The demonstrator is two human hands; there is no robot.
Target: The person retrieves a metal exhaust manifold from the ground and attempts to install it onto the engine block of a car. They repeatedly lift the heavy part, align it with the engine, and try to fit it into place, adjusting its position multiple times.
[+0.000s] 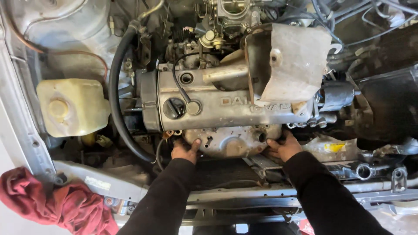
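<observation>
I look down into an open engine bay. A dull metal heat shield point(230, 141) sits against the front of the engine, just below the silver valve cover point(226, 106). My left hand point(185, 150) grips the shield's left edge, thumb on top. On the shield's right edge rests my right hand point(284, 147), fingers curled around the rim. Both arms are in black sleeves. The fingertips behind the shield are hidden.
A second bent metal shield point(294, 61) stands upright above the valve cover. A thick black hose point(116, 95) curves down the left side beside a yellowed plastic tank point(72, 106). A red rag point(56, 202) lies on the bodywork at bottom left. The carburettor point(228, 15) is at the top.
</observation>
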